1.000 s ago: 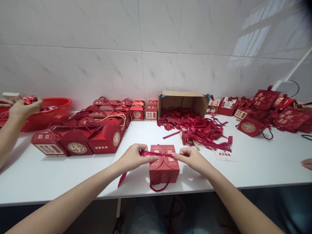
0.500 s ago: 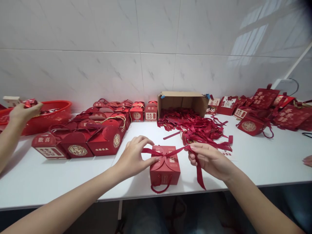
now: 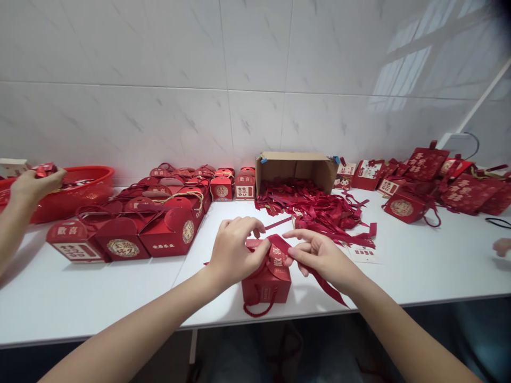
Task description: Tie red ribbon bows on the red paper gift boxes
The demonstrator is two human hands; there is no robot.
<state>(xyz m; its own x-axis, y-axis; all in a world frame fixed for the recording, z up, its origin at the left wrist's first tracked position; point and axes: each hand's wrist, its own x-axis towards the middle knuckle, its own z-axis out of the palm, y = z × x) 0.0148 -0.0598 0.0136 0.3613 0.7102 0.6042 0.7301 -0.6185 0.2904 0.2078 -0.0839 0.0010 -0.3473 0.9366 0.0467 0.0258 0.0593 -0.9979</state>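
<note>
A small red gift box (image 3: 266, 287) stands near the table's front edge, its twisted cord handle (image 3: 259, 313) hanging down the front. Over its petal-shaped lid runs a red ribbon (image 3: 329, 287), bent into a loop above the box. My left hand (image 3: 238, 247) is closed at the top left of the box, thumb and curled fingers on the ribbon by the loop; its fingertips partly cover the knot. My right hand (image 3: 321, 259) pinches the ribbon just right of the lid, index finger stretched out, and a loose tail trails below it to the right.
Red boxes (image 3: 163, 236) stand in rows at left. Behind, a cardboard carton (image 3: 297, 156) spills a heap of ribbons (image 3: 331, 213). More red boxes (image 3: 405, 206) lie at right. Another person's hand (image 3: 34, 186) holds red packets by a red basin (image 3: 85, 194); another hand (image 3: 503, 247) shows far right.
My right hand has moved left, close to my left hand, and the ribbon stretched across the lid is now folded into a loop. My left hand has shifted over the knot.
</note>
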